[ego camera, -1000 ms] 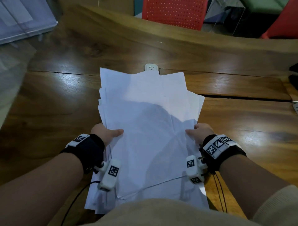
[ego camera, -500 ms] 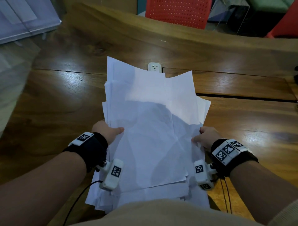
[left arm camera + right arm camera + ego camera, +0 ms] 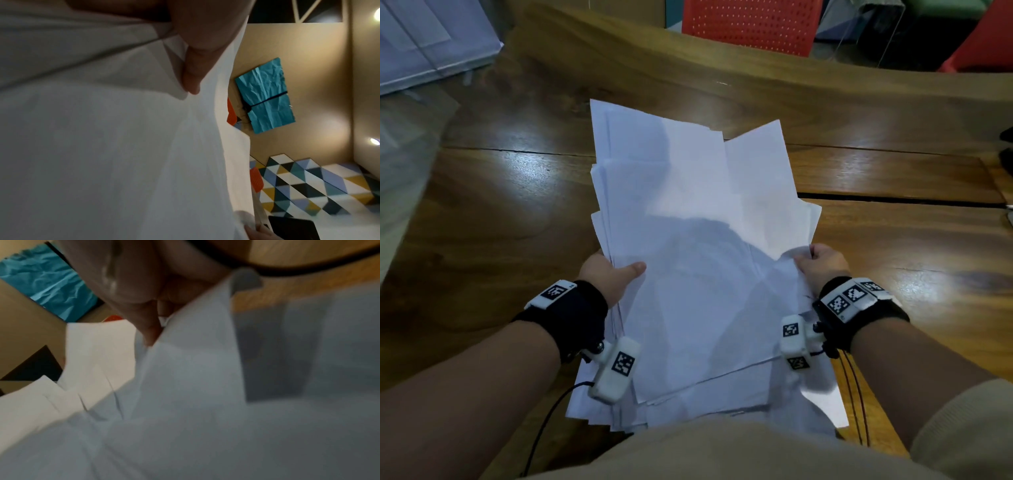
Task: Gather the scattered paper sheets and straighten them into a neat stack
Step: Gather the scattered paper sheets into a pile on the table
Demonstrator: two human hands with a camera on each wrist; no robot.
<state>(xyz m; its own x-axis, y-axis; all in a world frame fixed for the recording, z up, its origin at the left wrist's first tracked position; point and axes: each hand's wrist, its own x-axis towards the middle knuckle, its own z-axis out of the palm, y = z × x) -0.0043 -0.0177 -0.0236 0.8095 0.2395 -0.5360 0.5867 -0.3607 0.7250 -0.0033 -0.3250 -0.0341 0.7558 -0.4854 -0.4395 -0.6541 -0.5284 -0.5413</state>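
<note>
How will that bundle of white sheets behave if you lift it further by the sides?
The paper sheets likely sag: they already buckle by the right hand. Loose ones may slide out, since edges fan unevenly beyond the left hand. Probably light.

Head view looks down over the paper sheets; both wrist views peer up from close beneath them.

Glossy wooden table, seams between its planks
</note>
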